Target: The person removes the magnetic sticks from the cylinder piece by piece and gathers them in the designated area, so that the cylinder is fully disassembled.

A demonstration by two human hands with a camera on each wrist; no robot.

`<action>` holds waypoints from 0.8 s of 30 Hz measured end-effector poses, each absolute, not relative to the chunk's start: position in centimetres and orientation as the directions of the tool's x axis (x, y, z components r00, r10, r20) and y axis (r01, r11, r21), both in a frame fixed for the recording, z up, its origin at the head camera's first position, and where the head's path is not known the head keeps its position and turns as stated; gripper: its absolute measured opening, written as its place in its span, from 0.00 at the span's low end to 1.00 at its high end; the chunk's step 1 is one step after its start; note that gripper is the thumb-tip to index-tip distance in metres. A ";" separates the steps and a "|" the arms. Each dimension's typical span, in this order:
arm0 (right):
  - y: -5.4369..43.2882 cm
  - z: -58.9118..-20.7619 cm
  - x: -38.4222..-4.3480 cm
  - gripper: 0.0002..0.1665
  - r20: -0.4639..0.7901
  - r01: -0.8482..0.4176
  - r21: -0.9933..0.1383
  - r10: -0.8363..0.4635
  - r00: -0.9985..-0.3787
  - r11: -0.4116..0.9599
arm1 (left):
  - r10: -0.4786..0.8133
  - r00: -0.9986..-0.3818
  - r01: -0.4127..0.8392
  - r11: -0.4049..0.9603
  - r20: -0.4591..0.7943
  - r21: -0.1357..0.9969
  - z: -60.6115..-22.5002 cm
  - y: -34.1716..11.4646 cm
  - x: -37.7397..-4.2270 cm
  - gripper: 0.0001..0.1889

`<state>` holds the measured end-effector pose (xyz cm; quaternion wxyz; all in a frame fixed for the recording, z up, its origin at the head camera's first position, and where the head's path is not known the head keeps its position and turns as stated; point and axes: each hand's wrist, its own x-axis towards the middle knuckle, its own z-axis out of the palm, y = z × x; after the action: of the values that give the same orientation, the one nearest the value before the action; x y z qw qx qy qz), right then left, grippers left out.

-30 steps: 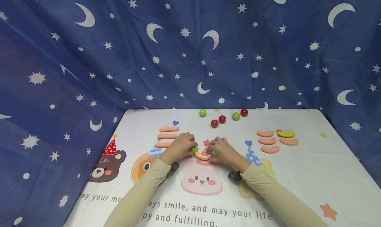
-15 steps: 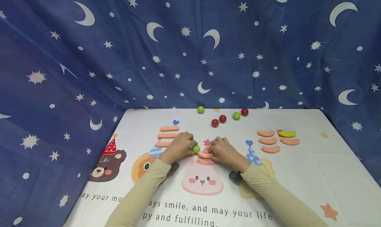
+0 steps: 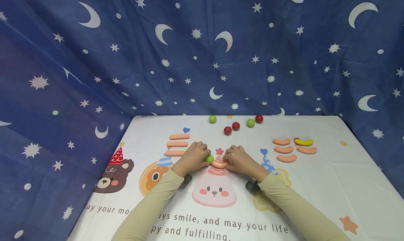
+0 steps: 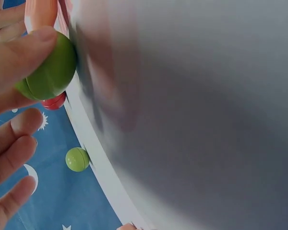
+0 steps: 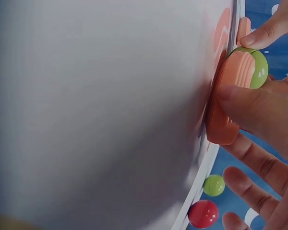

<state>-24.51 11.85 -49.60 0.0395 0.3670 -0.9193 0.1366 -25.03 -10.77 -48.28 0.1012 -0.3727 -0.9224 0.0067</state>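
Observation:
My left hand (image 3: 193, 158) pinches a glossy green ball (image 3: 209, 159) between thumb and forefinger, its other fingers loose; a thin seam shows on the ball (image 4: 60, 69) in the left wrist view. Facing it, my right hand (image 3: 242, 160) grips a short curved pink toy sausage (image 3: 218, 164) by its right end. In the right wrist view the thumb lies over the ridged sausage (image 5: 222, 122), with the green ball (image 5: 260, 72) right behind its far end. Ball and sausage are close together over the printed party hat; whether they touch, I cannot tell.
Straight pink sausages (image 3: 177, 144) lie in a stack of rows at left. Several curved pink sausages (image 3: 284, 149) and a yellow banana-shaped piece (image 3: 303, 142) lie at right. Loose green balls (image 3: 250, 123) and red balls (image 3: 236, 126) sit near the back edge, before a blue curtain (image 3: 202, 76).
Both hands have shifted slightly right with the ball and sausage. The ball now shows more between the left fingers. A loose green ball at the back has moved a little left.

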 end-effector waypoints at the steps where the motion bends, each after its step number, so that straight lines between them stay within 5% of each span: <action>1: 11.8 -49.6 -24.5 0.11 0.172 -0.687 -0.218 -0.666 -0.726 0.693 | 0.687 -0.704 0.684 0.724 0.179 -0.090 -48.3 -10.8 -25.0 0.17; 24: 15.4 -49.5 -24.2 0.09 0.176 -0.672 -0.192 -0.648 -0.741 0.715 | 0.670 -0.720 0.670 0.739 0.179 -0.070 -48.5 -10.9 -25.0 0.17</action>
<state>-24.19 15.37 -49.49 0.0480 0.3569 -0.9248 0.1224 -24.99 -10.89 -48.48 0.0963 -0.3614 -0.9274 0.0002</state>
